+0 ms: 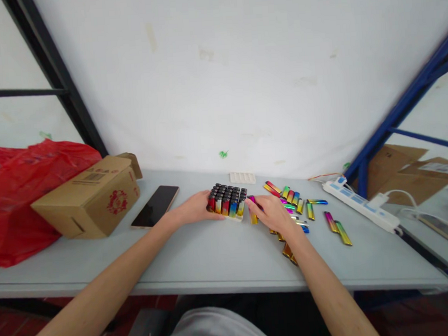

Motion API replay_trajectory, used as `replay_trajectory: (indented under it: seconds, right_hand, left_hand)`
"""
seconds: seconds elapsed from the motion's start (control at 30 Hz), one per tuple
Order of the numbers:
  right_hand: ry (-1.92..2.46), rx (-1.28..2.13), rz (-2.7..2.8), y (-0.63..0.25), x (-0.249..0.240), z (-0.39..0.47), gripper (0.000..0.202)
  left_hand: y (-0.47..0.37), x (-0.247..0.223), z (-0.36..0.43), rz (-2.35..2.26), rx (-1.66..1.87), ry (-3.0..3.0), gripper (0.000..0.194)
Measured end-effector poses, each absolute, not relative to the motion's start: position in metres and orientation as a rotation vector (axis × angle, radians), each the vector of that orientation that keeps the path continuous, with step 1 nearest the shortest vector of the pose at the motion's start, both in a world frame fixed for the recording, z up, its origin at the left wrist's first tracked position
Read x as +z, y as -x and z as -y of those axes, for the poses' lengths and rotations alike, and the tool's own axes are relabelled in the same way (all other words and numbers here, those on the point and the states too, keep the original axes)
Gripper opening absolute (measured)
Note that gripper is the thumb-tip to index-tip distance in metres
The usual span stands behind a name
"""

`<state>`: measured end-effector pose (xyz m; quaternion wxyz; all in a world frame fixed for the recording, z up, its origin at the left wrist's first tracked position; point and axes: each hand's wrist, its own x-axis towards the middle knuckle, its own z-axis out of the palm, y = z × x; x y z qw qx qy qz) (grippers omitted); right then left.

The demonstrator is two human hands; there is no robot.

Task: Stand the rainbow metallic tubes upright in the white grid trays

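Note:
Upright lighters with black tops and shiny coloured bodies stand packed in rows in a white tray point(234, 218). My left hand point(200, 207) is closed around the tray's left side, its thumb along the front edge. At the right front corner is my right hand point(270, 212), fingers bent and close together, the tips at the end lighter point(242, 207). A purple-and-yellow lighter point(254, 218) shows beneath these fingers, partly covered. Whether they grip it or only pass over it is hidden. Several loose metallic lighters point(310, 211) lie around and beyond my right hand.
A second white tray point(242, 177) lies near the wall. To the left are a phone point(155, 206), a cardboard box point(90, 198) and a red plastic bag point(27, 202). A power strip point(361, 207) with cables runs along the table's right side.

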<state>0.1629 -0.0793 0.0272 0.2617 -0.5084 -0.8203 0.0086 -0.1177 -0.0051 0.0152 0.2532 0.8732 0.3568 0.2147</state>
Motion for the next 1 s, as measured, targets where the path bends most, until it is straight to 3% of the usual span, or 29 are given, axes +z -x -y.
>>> replay_trajectory:
  seconds: [0.47,0.87,1.0]
  right_hand:
    - [1.36,0.313,2.163,-0.15,0.019,0.075,0.059]
    - [1.467,0.066,2.263,-0.147,0.015,0.073,0.053]
    - [1.431,0.161,2.206,-0.149,0.022,0.079,0.056]
  left_hand:
    - [0.117,0.016,0.006,-0.981,0.585,-2.396,0.064]
    - [0.119,0.012,0.003,-0.943,0.602,-2.385,0.065]
    - [0.119,0.016,0.005,-0.933,0.593,-2.377,0.063]
